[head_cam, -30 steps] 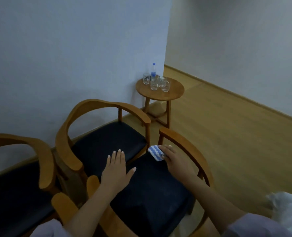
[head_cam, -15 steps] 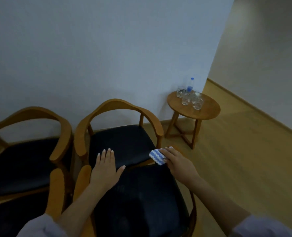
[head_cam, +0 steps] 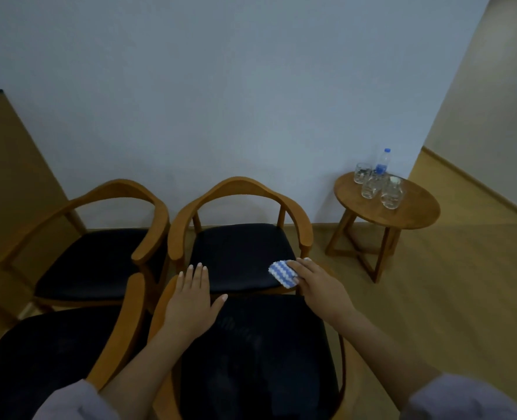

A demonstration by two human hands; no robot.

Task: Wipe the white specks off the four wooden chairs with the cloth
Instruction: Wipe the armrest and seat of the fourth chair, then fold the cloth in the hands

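Under right hand [head_cam: 318, 286] — striped cloth [head_cam: 281, 272]

Four wooden chairs with dark seats stood in two facing pairs by a white wall. The left hand [head_cam: 190, 301] lay flat, fingers straight, on the near right chair [head_cam: 257, 353] at its far left corner. The right hand [head_cam: 321, 286] pinched a folded blue-and-white cloth [head_cam: 281, 272] over the front edge of the far right chair [head_cam: 242, 189]. To the right, a round desk [head_cam: 415, 213] carried three glasses [head_cam: 371, 186] and a bottle [head_cam: 383, 162].

Nearest chair [head_cam: 251, 374] partly beyond bottom edge
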